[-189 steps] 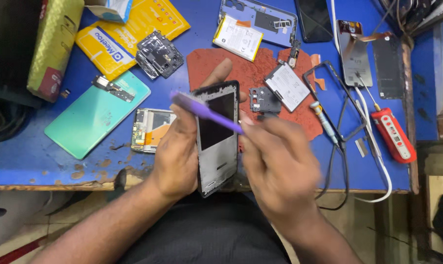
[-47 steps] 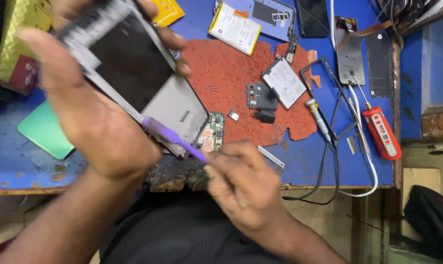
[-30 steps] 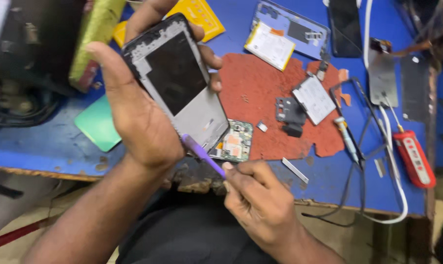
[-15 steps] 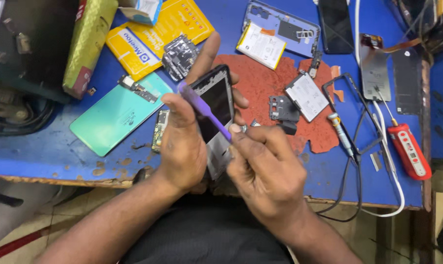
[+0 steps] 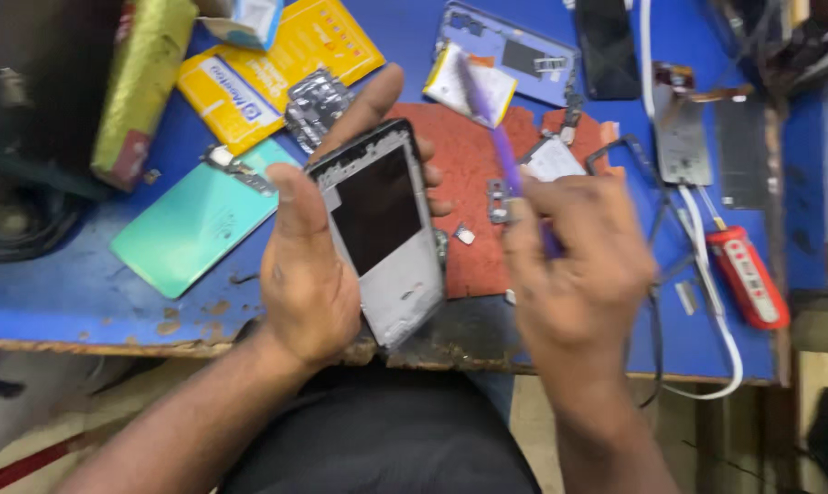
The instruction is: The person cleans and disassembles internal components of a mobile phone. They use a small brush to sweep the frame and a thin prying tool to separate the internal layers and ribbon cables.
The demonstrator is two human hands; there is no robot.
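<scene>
My left hand (image 5: 309,265) grips an opened phone frame (image 5: 382,229), grey with a dark rectangle in its upper part, held tilted above the front edge of the blue workbench (image 5: 75,293). To its right my right hand (image 5: 574,265) is closed around a purple plastic pry tool (image 5: 496,137), whose tip points away from me over the red mat (image 5: 469,174). The tool is clear of the phone frame. Both hands are blurred by motion.
A teal phone back cover (image 5: 194,220) lies left of the hand. Yellow packets (image 5: 277,64), a shiny foil pack (image 5: 313,101), a battery (image 5: 473,82) and a grey back panel (image 5: 523,55) lie behind. A red-handled tool (image 5: 747,274) with white cable sits right.
The purple tool has lifted off the phone frame and swung right, its tip now pointing away. My right hand moved right; the left hand still holds the frame.
</scene>
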